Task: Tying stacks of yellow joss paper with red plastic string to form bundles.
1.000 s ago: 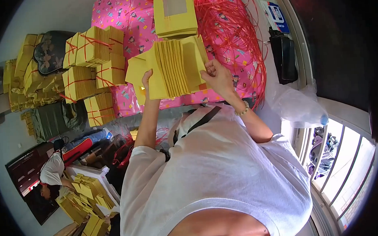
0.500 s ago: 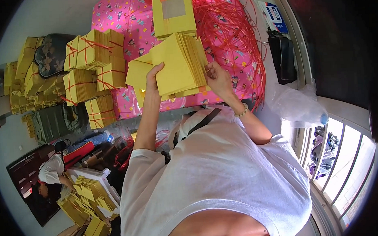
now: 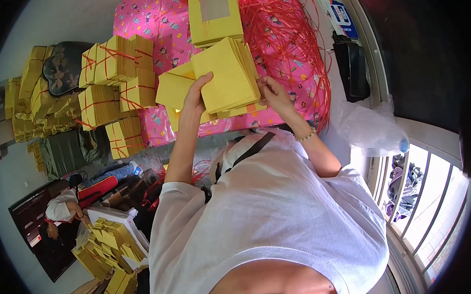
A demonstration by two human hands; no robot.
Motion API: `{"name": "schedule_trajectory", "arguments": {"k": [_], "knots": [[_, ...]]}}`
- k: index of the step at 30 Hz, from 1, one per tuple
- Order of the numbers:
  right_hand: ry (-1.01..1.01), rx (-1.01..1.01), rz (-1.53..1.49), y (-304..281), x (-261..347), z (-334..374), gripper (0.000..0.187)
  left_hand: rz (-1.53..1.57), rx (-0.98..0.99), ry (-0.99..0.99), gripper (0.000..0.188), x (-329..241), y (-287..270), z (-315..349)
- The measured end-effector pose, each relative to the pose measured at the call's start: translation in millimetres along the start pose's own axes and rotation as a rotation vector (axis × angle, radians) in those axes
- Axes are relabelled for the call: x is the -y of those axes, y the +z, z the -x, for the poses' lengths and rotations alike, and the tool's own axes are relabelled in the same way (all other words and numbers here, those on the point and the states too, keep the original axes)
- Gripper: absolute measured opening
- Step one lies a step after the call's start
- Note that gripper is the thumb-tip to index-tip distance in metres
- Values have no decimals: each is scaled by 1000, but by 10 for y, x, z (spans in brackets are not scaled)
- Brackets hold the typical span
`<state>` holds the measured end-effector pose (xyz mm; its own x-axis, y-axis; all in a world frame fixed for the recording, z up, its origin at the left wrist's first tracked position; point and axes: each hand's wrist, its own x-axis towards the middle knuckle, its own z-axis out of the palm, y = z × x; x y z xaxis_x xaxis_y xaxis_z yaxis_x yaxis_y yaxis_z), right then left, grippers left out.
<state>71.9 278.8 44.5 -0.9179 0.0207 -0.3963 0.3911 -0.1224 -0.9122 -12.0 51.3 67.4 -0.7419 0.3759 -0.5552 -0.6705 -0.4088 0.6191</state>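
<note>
Paper stack [image 3: 227, 77] | left grip [image 3: 194, 98]: clamped (thumb atop) | right grip [image 3: 276, 98]: curled alongside

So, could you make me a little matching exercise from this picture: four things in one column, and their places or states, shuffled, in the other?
Things:
1. left hand
2. right hand
3. red strands
4. yellow bundles

Places and states:
A. in a loose tangle on the pink cover
B. thumb lying on the upper face of the yellow stack
C. tied up and piled toward the left of the picture
D. at the stack's right edge, with a beaded bracelet on its wrist

Right pairs: 1-B, 2-D, 3-A, 4-C.
</note>
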Motion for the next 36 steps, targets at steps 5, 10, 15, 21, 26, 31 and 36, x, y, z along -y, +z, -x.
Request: {"name": "schedule_trajectory", "arguments": {"k": [5,10,15,21,26,31,36], "knots": [[34,63,-39,-175,50,-199,30,-61,24,-4,45,-6,67,-15],[-179,-23,25,63,689,-244,48,-54,26,2,46,5,90,-30],[-236,98,213,133,595,-420,72,-110,-79,42,42,57,195,-96],[-57,187,-89,90,570,-390,76,-167,-119,146,42,85,336,-126],[-62,174,-140,79,474,-386,75,-551,-125,113,69,-43,275,-111],[-80,140,-117,142,407,-418,75,-371,-82,188,58,151,163,-123],[-53,133,-175,152,442,-397,76,35,47,293,61,358,39,-154]]}}
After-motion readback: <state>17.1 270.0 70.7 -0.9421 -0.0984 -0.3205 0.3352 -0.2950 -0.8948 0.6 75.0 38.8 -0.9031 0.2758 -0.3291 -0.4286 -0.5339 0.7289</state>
